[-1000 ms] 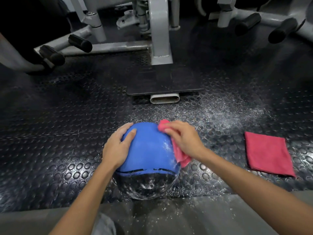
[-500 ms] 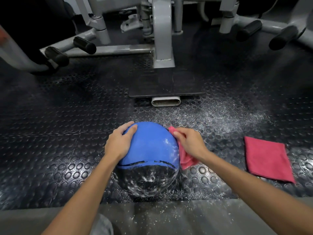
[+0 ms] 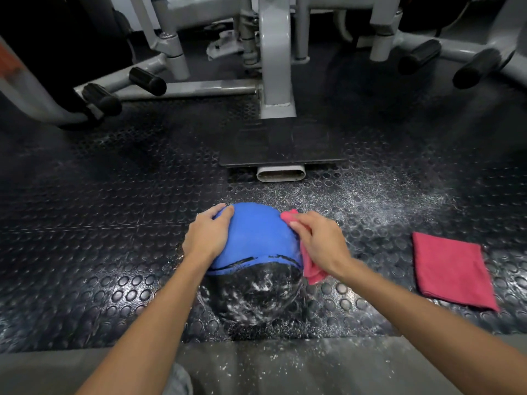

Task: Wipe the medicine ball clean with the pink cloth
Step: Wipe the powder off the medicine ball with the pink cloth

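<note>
Medicine ball [image 3: 256, 238], round rubber, blue on its upper half and black below, sits low in the middle of the view on a black studded rubber floor mat [image 3: 114, 223].

The left hand [image 3: 206, 238] lies on the ball's 9 o'clock side. Its fingers are spread and laid along the curve and the thumb rests near the top, so it presses rather than clasps. This is probably to brace the ball so it cannot roll away under the rubbing.

The right hand [image 3: 319, 243] is at the ball's 3 o'clock side. Its fingers are curled around a bunched pink cloth [image 3: 310, 269] and press it against the blue surface. One corner of the cloth pokes out past the fingertips at about 1 o'clock, and the rest hangs below the palm.

The blue half looks mostly clean. The black half facing the person, at 6 o'clock, is streaked with white powder and seems to be the part left to wipe, which would mean turning the medicine ball.

A scatter of white powder [image 3: 385, 195] dusts the mat at 2 o'clock from the ball. A second pink cloth, folded flat [image 3: 450, 272], lies well apart at 3 o'clock, perhaps as a spare. A grey steel gym machine frame [image 3: 275, 67] stands at 12 o'clock.
</note>
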A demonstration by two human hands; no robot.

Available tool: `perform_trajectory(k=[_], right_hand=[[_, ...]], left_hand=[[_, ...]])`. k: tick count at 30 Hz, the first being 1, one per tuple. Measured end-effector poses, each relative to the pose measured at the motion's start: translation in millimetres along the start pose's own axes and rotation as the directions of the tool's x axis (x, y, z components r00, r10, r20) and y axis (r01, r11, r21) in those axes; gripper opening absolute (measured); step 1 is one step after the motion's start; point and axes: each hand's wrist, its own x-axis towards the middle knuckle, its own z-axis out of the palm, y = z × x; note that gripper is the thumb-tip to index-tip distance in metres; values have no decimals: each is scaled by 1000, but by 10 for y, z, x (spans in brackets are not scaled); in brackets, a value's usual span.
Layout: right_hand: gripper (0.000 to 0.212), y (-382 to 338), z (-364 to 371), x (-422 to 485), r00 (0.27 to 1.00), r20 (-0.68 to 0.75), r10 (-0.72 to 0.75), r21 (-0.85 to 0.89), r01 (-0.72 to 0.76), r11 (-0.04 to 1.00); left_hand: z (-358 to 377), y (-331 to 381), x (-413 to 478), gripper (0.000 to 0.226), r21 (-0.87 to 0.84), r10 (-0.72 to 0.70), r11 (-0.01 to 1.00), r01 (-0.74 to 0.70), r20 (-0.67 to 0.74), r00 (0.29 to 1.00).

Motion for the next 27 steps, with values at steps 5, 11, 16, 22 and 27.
perform_trajectory(k=[5,11,16,22,27], right_hand=[[33,-281,107,-336,874,-113,-472,-172,451,876],[23,88,33,309,976,155,150,110,-168,980],[25,-271,-59,70,997,51,-63,-40,65,997],[22,-5,15,161,991,72,115,97,-122,988],[23,-44,-139,285,965,206,163,11,-168,986]], left_hand=[[-50,-47,63,33,-46,-31,998,31,-4,1000],[-8,34,4,34,-50,-81,996,79,-43,996],[-4,112,53,27,-64,-166,985,162,-54,985],[-2,73,90,33,-62,-139,989,136,-52,989],[12,150,2,32,-21,-150,989,149,-74,986]])
